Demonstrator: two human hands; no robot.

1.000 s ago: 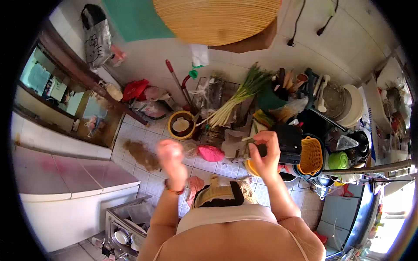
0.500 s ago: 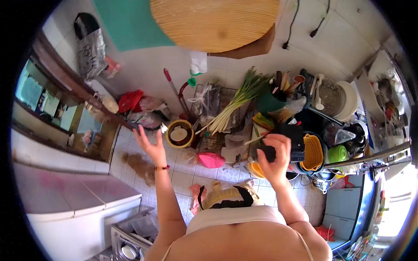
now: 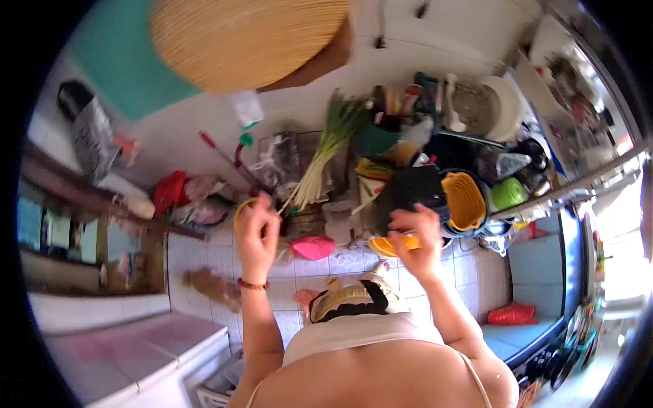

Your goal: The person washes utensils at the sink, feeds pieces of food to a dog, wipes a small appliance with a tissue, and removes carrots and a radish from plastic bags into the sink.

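My left hand, with a beaded bracelet on the wrist, is raised in front of a yellow-rimmed pot. Its fingers are loosely bent and partly blurred, and nothing shows in them. On the other side, my right hand hangs in the air before a black object and a yellow basin. Thumb and fingers are apart there, with nothing visible between them. Long green onions lie on a wire rack between the two hands, touched by neither.
A yellow basket and a green container sit at the right, below a cluttered shelf. A pink bag lies on the tiled floor, with a brown furry animal farther left. A round woven tray is against the wall.
The view has swung right, so the surroundings sit farther left. My left hand's spread fingers have drawn in and bent. My right hand has turned slightly, its fingers now less curved.
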